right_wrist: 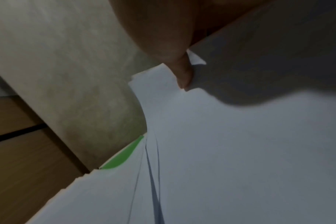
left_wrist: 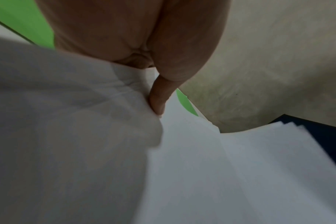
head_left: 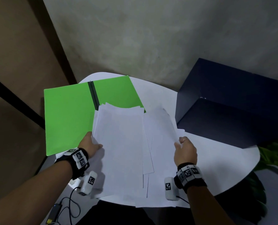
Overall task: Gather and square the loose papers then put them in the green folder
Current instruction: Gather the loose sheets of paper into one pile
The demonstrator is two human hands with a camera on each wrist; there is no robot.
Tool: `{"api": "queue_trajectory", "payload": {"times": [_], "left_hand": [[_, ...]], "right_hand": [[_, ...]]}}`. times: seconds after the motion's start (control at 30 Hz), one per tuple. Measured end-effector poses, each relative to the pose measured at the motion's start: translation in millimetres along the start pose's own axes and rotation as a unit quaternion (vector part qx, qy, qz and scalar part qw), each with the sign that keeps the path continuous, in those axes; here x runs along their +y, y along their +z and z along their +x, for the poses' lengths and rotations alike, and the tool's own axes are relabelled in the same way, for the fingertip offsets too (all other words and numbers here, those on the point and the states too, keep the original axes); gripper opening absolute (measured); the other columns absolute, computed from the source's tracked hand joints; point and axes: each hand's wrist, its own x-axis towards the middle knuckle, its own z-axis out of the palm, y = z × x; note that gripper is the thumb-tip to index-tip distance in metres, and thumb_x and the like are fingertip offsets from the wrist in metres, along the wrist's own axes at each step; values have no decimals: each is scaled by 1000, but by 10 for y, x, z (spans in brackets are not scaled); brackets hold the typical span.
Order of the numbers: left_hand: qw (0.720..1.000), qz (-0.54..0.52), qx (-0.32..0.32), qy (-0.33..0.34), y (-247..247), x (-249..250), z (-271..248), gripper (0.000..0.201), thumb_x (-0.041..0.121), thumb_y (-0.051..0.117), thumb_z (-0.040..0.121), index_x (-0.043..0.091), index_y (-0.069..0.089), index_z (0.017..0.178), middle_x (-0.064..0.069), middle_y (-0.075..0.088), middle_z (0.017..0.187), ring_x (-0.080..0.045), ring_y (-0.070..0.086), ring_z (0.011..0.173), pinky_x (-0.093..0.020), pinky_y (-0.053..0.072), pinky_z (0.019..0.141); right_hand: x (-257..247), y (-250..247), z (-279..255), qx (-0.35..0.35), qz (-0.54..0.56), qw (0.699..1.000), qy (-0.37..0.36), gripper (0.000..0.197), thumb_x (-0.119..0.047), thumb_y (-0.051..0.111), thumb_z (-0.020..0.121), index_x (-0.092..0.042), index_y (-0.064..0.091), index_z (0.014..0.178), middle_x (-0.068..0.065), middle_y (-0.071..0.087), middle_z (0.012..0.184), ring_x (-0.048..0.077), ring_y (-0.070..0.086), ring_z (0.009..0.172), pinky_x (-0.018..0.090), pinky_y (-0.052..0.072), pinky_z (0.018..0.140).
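A green folder (head_left: 67, 117) lies open on the white table, spine away from me, at the left. Several loose white papers (head_left: 123, 143) are fanned unevenly over the table's middle, their far edge overlapping the folder's right leaf. My left hand (head_left: 90, 143) grips the stack's left edge, thumb (left_wrist: 159, 98) on top and fingers hidden beneath. My right hand (head_left: 183, 146) pinches the right-hand sheets (head_left: 164, 127) at their right edge, thumb (right_wrist: 184, 75) on the paper. A sliver of the green folder (right_wrist: 123, 157) shows past the sheets in the right wrist view.
A dark blue box (head_left: 229, 103) stands on the table at the right, close to the papers. Green leaves (head_left: 274, 155) reach in past the table's right rim (head_left: 248, 172). Cables and a small device (head_left: 55, 210) hang below the near left edge.
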Motion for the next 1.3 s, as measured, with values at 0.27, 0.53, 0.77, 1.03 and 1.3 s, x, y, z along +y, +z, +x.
{"api": "queue_trajectory", "payload": {"times": [0.27,0.53,0.77,1.03,1.3], "left_hand": [[1000,-4,-21,8,-16,35,37,52,13,76,78,2,48,121,-17,62,116,-34,59,107,-39,47,93],[997,-62,-48,20,-15,-13,-22,49,9,75,74,11,53,118,-6,66,111,-26,62,98,-39,50,87],[948,-272,-145,-84,-36,-34,30,77,56,62,81,16,41,143,-5,44,148,-30,46,133,-51,35,113],[1000,-11,-7,22,105,86,-26,51,28,74,83,0,47,118,-15,57,114,-34,55,112,-34,41,87],[953,-263,-28,146,-637,348,-302,47,-1,70,83,7,54,125,-2,67,117,-11,64,103,-28,44,96]], "right_hand": [[-555,-993,41,128,66,982,-120,7,-17,60,94,-21,57,89,-3,59,73,23,56,73,28,41,69],[-734,-1234,218,127,287,946,-76,13,-14,71,87,-16,60,95,-8,69,74,-8,61,53,17,52,59],[-422,333,180,-100,192,975,54,29,-9,65,90,-8,60,119,9,68,116,30,67,103,32,52,90],[-327,994,-259,-225,32,974,16,58,-6,50,98,-6,29,152,8,39,154,24,42,140,19,29,110],[-242,577,2,-215,212,953,11,90,-25,83,78,-15,32,150,4,44,150,22,48,133,32,43,106]]}}
